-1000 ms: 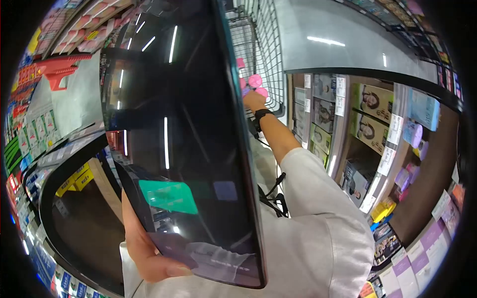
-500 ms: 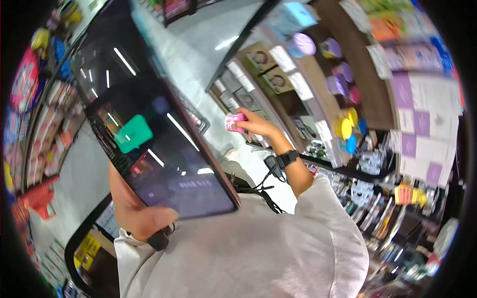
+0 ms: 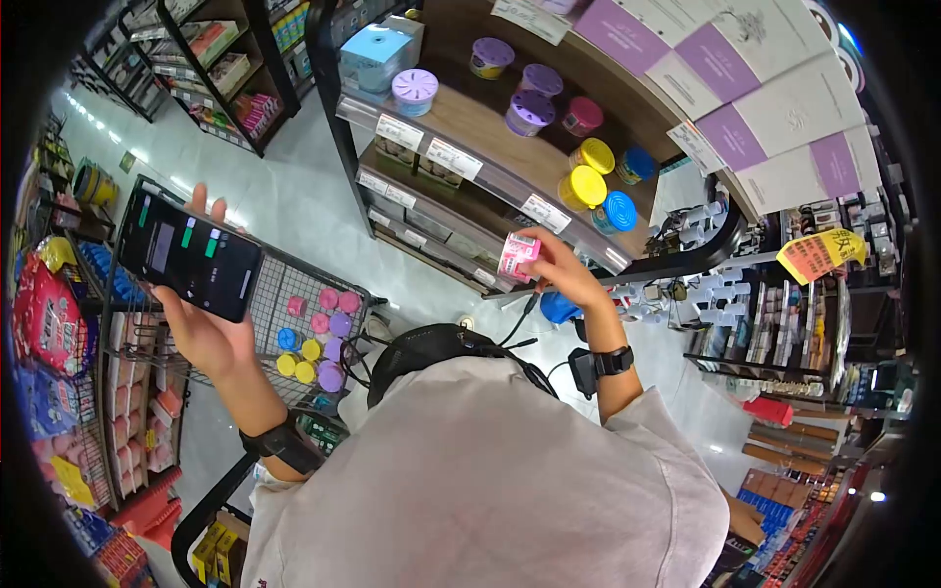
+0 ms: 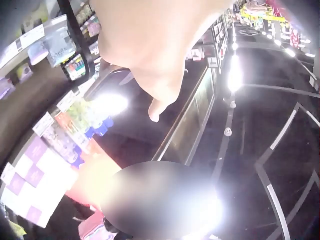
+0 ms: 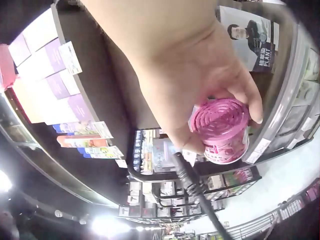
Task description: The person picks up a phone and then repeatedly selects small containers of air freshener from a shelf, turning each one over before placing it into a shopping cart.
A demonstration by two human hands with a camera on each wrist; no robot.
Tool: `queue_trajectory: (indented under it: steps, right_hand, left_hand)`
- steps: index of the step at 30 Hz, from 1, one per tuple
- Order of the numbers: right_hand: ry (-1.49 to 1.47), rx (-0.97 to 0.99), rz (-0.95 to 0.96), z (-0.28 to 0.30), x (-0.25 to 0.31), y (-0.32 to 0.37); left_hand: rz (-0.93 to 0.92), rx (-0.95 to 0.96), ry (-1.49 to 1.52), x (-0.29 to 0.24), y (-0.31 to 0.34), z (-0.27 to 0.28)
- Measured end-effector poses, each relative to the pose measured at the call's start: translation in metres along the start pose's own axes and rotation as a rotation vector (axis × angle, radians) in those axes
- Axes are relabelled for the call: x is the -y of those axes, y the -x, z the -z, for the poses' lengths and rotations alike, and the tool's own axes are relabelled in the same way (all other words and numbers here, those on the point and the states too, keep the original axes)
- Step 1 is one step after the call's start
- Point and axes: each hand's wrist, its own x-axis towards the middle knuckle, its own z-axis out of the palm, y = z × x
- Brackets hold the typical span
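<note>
My left hand [image 3: 211, 328] holds a black smartphone [image 3: 191, 250] with its lit screen up, the thumb at one edge and fingertips showing past the other. In the left wrist view the hand hides most of the phone. My right hand [image 3: 569, 272] grips a small pink tub [image 3: 519, 257] in front of the shelf edge. The right wrist view shows the tub's pink ridged lid [image 5: 221, 119] between thumb and fingers, above a white-and-pink printed body. Similar pink, purple, yellow and blue tubs lie in the wire shopping cart [image 3: 265, 338], below and right of the phone.
On the shelf [image 3: 470, 127] ahead of my right hand stand purple tubs [image 3: 530, 113], yellow tubs [image 3: 583, 186], blue tubs [image 3: 615, 212] and a dark pink tub [image 3: 582, 116]. White-and-purple boxes [image 3: 725, 137] are stacked at the right. A dark cable [image 5: 195, 185] hangs near my right wrist.
The view has swung toward the shelf. The phone has moved lower and left, away from the camera. My right hand has come up out of the cart with the pink tub, now beside the shelf.
</note>
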Motion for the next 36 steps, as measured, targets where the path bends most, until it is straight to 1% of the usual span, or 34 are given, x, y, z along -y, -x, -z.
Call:
queue_trajectory:
  steps: [1,2,4,6,7,8,10,11,12,13,14,15,17,19,20,21,22,24,25,29,32,34,36]
  right_hand:
    - [-0.019,-0.035,0.036,0.002,0.017,0.007]
    - [-0.041,-0.034,0.074,0.010,0.033,0.012]
    - [0.033,-0.097,0.149,0.030,0.052,0.011]
    - [0.064,-0.277,0.386,0.048,0.061,-0.007]
    - [0.198,-0.357,0.438,0.061,0.066,-0.018]
    - [0.334,-0.435,0.486,0.074,0.071,-0.028]
    - [0.501,-0.484,0.458,0.088,0.092,-0.038]
    - [0.596,-0.514,0.400,0.096,0.091,-0.046]
    - [0.693,-0.544,0.350,0.104,0.091,-0.056]
    - [0.697,-0.550,0.358,0.111,0.095,-0.064]
    - [0.731,-0.503,0.334,0.115,0.096,-0.069]
    - [0.763,-0.454,0.312,0.116,0.098,-0.074]
    - [0.781,-0.446,0.286,0.114,0.102,-0.081]
    - [0.805,-0.439,0.257,0.118,0.102,-0.089]
    - [0.833,-0.448,0.297,0.122,0.096,-0.096]
    - [0.858,-0.456,0.338,0.125,0.093,-0.099]
    - [0.859,-0.454,0.334,0.125,0.093,-0.098]
    - [0.824,-0.474,0.255,0.122,0.094,-0.098]
    - [0.821,-0.467,0.254,0.125,0.091,-0.101]
    - [0.782,-0.438,0.276,0.132,0.081,-0.107]
    - [0.786,-0.434,0.259,0.132,0.082,-0.104]
    - [0.799,-0.496,0.376,0.134,0.075,-0.108]
    - [0.825,-0.527,0.361,0.135,0.070,-0.113]
  left_hand:
    - [-0.011,0.009,-0.060,0.002,0.001,0.016]
    - [0.001,-0.079,-0.106,0.004,0.004,0.031]
    - [0.045,-0.206,-0.111,0.005,0.010,0.055]
    - [0.093,-0.238,-0.176,0.011,0.027,0.098]
    - [0.143,-0.233,-0.186,0.016,0.039,0.132]
    - [0.190,-0.228,-0.213,0.018,0.053,0.146]
    - [0.333,-0.465,-0.278,0.025,0.081,0.146]
    - [0.336,-0.467,-0.281,0.027,0.097,0.156]
    - [0.409,-0.501,-0.222,0.031,0.112,0.170]
    - [0.480,-0.528,-0.156,0.038,0.122,0.182]
    - [0.516,-0.504,-0.179,0.041,0.134,0.190]
    - [0.547,-0.518,-0.120,0.046,0.148,0.200]
    - [0.581,-0.536,-0.054,0.059,0.176,0.214]
    - [0.743,-0.612,-0.064,0.072,0.202,0.211]
    - [0.794,-0.727,-0.118,0.078,0.217,0.206]
    - [0.890,-0.695,-0.072,0.081,0.237,0.212]
    - [0.984,-0.662,-0.027,0.082,0.249,0.210]
    - [1.128,-0.742,-0.212,0.085,0.273,0.193]
    - [1.318,-0.876,-0.168,0.090,0.297,0.214]
    - [1.356,-0.848,-0.216,0.076,0.319,0.235]
    - [1.400,-0.797,-0.252,0.069,0.323,0.235]
    - [1.427,-0.763,-0.274,0.066,0.326,0.235]
    - [1.453,-0.721,-0.300,0.061,0.326,0.236]
